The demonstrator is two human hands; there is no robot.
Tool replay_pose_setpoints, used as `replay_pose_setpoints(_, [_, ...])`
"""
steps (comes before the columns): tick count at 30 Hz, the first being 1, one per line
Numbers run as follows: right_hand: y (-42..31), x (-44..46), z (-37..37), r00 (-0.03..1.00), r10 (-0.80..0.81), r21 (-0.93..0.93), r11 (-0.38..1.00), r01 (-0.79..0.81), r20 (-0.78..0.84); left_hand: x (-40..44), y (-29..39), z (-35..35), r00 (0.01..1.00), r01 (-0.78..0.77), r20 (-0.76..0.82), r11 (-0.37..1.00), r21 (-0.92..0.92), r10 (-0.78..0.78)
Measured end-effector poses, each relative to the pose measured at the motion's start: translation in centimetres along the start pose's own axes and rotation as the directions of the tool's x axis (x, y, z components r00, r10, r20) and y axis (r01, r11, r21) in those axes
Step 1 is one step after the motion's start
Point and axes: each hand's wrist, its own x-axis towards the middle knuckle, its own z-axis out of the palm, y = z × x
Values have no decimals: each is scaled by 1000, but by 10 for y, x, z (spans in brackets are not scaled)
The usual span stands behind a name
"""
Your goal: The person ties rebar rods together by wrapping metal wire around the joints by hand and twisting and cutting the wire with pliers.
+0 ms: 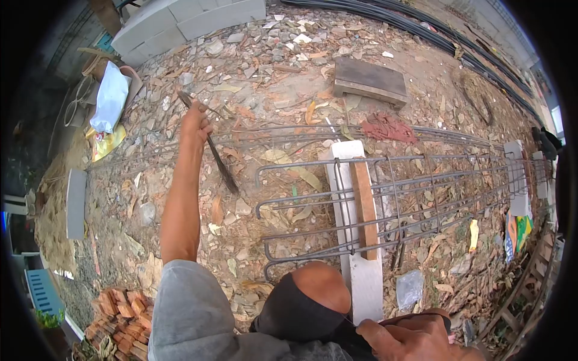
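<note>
Bent right hand (415,340), lower right, has an unreadable grip, while the left hand (196,123), upper left, clamps a thin black wire bundle (220,163), and a long pale slab (366,289) seemingly lifts the grey steel rebar cage (428,174), centre right.

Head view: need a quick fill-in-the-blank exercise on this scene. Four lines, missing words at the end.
1. The bundle of thin dark strands is held in the person's ____ hand.
2. The sleeve on that arm is ____.
3. A brown strip of wood lies along the ____ board.
4. At the lower left is a pile of orange-red ____.

Missing words: left; gray; white; bricks.
</note>
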Motion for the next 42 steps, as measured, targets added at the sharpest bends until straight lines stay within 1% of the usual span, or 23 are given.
replay_pose_setpoints(1, [1, -3, -3, 1000, -1, -5, 1000, 1, 7, -25, 10, 1, 996, -43, -72, 999, 26, 45])
replay_pose_setpoints(2, [3, -5, -5, 1000, -6, -8, 1000, 6, 5, -28, 22, -3, 995, -86, -53, 994, 72, 90])
replay_pose_setpoints(4, [6, 1, 0, 999, -42, -19, 999, 42, -17, -33, 41, -47, 987, -152, -29, 971, 185, 160])
replay_pose_setpoints(7, [5, 25, 16, 980, -162, -109, 983, 150, -115, -35, 76, -80, 977, -175, -75, 950, 259, 200])
replay_pose_setpoints(10, [2, 48, 25, 936, -271, -362, 915, 179, -223, -25, 95, -121, 985, -71, -140, 975, 209, 102])
replay_pose_setpoints(11, [0, 53, 26, 913, -316, -457, 873, 173, -258, 2, 88, -155, 983, -23, -178, 985, 169, 54])
replay_pose_setpoints(12, [-2, 52, 25, 907, -345, -483, 853, 196, -241, 9, 81, -172, 968, 17, -250, 991, 135, 17])
replay_pose_setpoints(14, [-9, 45, 23, 899, -391, -532, 813, 237, -196, 9, 54, -195, 967, 125, -212, 988, -88, -141])
replay_pose_setpoints(16, [-12, 35, 18, 916, -396, -532, 789, 307, -58, 11, 7, -206, 951, 163, -248, 981, -100, -184])
replay_pose_setpoints(18, [-9, 25, 15, 922, -384, -524, 776, 350, 47, 4, -31, -204, 902, 117, -387, 972, -205, -190])
replay_pose_setpoints(20, [-3, 17, 13, 925, -364, -514, 777, 365, 106, 24, -51, -234, 913, 267, -191, 883, -387, -361])
replay_pose_setpoints(21, [-4, 13, 13, 928, -360, -512, 782, 355, 95, 28, -55, -247, 901, 345, -80, 818, -460, -425])
replay_pose_setpoints(24, [-6, 2, 8, 936, -347, -514, 792, 329, 63, 4, -52, -219, 923, 138, -281, 908, -395, -262])
replay_pose_setpoints(25, [-8, -1, 5, 936, -347, -514, 792, 329, 65, 2, -53, -213, 908, 121, -330, 917, -380, -257])
replay_pose_setpoints(29, [-14, -16, -9, 932, -342, -566, 747, 348, 122, -16, -50, -190, 929, 168, -287, 957, -238, -235])
replay_pose_setpoints(30, [-13, -20, -14, 935, -343, -533, 775, 339, 95, -21, -47, -184, 932, 193, -275, 965, -177, -236])
replay_pose_setpoints(32, [-8, -29, -27, 942, -335, -469, 826, 311, 35, -74, -22, -128, 927, 90, -348, 982, -163, -142])
replay_pose_setpoints(34, [4, -41, -35, 989, -149, -416, 900, 129, -14, -72, 5, -140, 996, 34, -81, 994, -106, -43])
replay_pose_setpoints(35, [16, -48, -36, 999, -39, -403, 915, 27, -21, -74, 16, -141, 998, 1, 55, 996, -85, 3])
replay_pose_setpoints(36, [28, -53, -37, 997, 68, -388, 919, -72, -26, -97, 38, -116, 994, -43, 101, 999, -31, 46])
replay_pose_setpoints(39, [64, -47, -42, 987, 154, -141, 979, -147, 41, -186, 112, -33, 950, -212, 255, 973, 97, 181])
replay_pose_setpoints(41, [77, -35, -33, 963, 182, -37, 981, -192, -197, -222, 139, 9, 894, -314, 376, 940, 132, 246])
replay_pose_setpoints(42, [85, -30, -30, 925, 211, 22, 976, -215, -316, -236, 146, 31, 862, -356, 433, 924, 141, 266])
